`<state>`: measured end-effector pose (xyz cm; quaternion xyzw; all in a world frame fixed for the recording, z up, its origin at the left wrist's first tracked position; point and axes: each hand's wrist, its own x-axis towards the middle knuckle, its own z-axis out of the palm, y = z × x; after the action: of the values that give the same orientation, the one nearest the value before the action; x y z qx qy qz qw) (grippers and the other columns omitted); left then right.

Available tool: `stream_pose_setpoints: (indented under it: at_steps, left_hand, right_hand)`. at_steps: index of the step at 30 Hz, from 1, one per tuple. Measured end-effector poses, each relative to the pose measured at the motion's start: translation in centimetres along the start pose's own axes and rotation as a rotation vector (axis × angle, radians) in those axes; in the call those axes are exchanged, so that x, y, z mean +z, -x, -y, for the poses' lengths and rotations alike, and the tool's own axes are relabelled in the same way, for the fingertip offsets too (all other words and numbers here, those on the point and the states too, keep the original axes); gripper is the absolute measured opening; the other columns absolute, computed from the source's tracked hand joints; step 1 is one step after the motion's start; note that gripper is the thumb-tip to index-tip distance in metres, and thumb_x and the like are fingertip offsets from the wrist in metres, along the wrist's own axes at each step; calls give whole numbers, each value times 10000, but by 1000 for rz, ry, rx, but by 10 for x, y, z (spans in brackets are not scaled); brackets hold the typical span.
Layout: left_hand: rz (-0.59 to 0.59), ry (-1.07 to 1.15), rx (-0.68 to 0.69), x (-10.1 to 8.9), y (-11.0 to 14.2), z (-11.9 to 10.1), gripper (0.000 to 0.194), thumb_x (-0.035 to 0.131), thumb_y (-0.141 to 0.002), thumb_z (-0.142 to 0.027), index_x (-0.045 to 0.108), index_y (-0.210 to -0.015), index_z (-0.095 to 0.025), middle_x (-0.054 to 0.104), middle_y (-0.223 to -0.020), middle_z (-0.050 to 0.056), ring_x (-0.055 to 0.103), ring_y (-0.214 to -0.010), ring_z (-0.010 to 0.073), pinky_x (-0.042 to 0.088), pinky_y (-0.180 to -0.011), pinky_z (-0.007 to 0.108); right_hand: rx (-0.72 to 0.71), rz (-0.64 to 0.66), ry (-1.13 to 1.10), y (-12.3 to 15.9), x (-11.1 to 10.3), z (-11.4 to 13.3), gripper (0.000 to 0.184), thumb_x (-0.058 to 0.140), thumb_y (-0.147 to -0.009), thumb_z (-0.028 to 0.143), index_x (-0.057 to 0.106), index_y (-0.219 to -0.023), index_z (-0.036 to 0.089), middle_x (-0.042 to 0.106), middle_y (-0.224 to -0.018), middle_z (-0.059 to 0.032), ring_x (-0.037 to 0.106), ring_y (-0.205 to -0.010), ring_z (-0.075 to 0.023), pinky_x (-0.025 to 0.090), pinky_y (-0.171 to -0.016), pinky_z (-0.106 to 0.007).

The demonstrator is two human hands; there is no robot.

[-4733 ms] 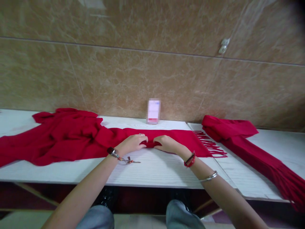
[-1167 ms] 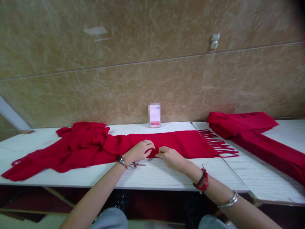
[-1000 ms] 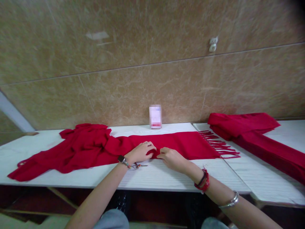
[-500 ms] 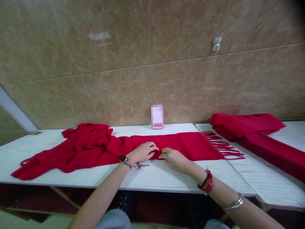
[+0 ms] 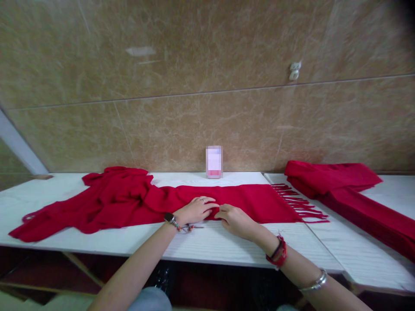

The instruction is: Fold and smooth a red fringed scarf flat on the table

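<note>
A red fringed scarf (image 5: 249, 201) lies lengthwise on the white table, flat on the right and bunched in loose folds on the left. My left hand (image 5: 196, 211) rests on its near part, fingers stretched over the cloth. Just right of those fingertips, my right hand (image 5: 235, 220) is closed in a pinch at the scarf; whatever lies between the fingertips is too small to see. Beside my left wrist, a thin dark pointed tool (image 5: 194, 227) lies by the scarf's near edge, partly hidden by the bracelet.
On the right, a second red cloth (image 5: 337, 181) lies folded over the white table (image 5: 319, 242), past a seam. A small pale packet-like thing (image 5: 214, 162), blurred out, stands against the tiled wall (image 5: 181, 125). A white cat-shaped hook (image 5: 295, 70) is on the wall.
The view has tilted slightly. My right hand has closed into a tighter pinch, and my left fingers reach a little farther right toward it. The scarf keeps its layout.
</note>
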<state>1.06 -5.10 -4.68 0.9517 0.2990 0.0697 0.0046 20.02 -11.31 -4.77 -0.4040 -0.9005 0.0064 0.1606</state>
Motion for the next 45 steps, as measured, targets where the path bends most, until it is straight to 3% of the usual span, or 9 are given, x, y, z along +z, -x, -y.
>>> stream_pose_setpoints:
  at_steps: [5, 7, 13, 20, 24, 30, 34, 40, 45]
  left_hand:
    - [106, -20, -386, 5, 3, 11, 428, 255, -923, -417, 306, -1338, -322, 244, -1436, 58, 211, -1290, 313, 232, -942, 605]
    - [84, -40, -435, 5, 5, 13, 450, 258, -920, -428, 299, -1348, -295, 233, -1438, 86, 193, -1294, 331, 198, -949, 618]
    - [61, 14, -154, 4, 6, 8, 427, 317, -919, -346, 289, -1344, -313, 183, -1458, 29, 110, -1331, 237, 170, -1029, 510]
    - [175, 55, -155, 4, 4, 10, 434, 306, -920, -307, 267, -1351, -318, 201, -1452, 33, 136, -1326, 243, 178, -1009, 551]
    - [92, 32, -118, -2, 7, 3, 439, 340, -898, -260, 317, -1335, -295, 254, -1435, 31, 165, -1319, 242, 188, -1021, 527]
    - [-38, 101, 153, -10, 3, -12, 435, 399, -768, -58, 554, -1133, -236, 544, -1175, 13, 468, -1092, 139, 326, -988, 278]
    - [-40, 0, 70, -6, -2, -9, 380, 385, -830, -132, 543, -1147, -270, 522, -1148, 21, 473, -1047, 169, 358, -947, 326]
    - [-23, -224, -305, -6, -13, 1, 375, 353, -876, -269, 498, -1218, -225, 506, -1112, 120, 490, -981, 273, 440, -777, 440]
    - [5, -84, 33, -2, -26, -8, 359, 339, -897, -247, 480, -1222, -298, 450, -1282, 25, 390, -1173, 190, 326, -972, 365]
  right_hand:
    - [-5, -2, -31, 0, 1, -1, 328, 423, -751, 36, 655, -948, 157, 599, -872, -76, 543, -812, -150, 410, -728, -234]
    - [-18, -27, -74, 0, 1, -3, 337, 429, -743, 26, 657, -954, 159, 597, -865, -71, 544, -804, -146, 414, -744, -240]
    - [-9, -91, -208, 0, 6, -9, 322, 459, -759, 44, 640, -997, 164, 587, -965, -84, 539, -915, -161, 422, -838, -274]
    - [83, -86, 36, 2, 15, -10, 263, 442, -771, 36, 637, -919, 130, 591, -957, -99, 549, -905, -173, 443, -813, -278]
    - [83, -15, 206, 3, 12, -8, 235, 427, -811, 61, 646, -856, 135, 617, -846, -88, 567, -814, -182, 443, -735, -272]
    - [60, 101, 242, 6, 0, -2, 238, 432, -814, 47, 638, -910, 117, 642, -875, -103, 594, -795, -187, 434, -672, -246]
    - [33, 112, 184, 9, -4, -6, 270, 428, -804, 29, 646, -925, 133, 655, -885, -90, 592, -843, -185, 428, -697, -238]
    - [27, 66, 104, 10, -5, -14, 293, 422, -798, 38, 666, -888, 173, 664, -836, -67, 597, -822, -167, 418, -698, -225]
    - [23, 41, 90, 10, -4, -15, 306, 411, -796, 36, 664, -908, 166, 667, -887, -76, 601, -851, -173, 418, -719, -234]
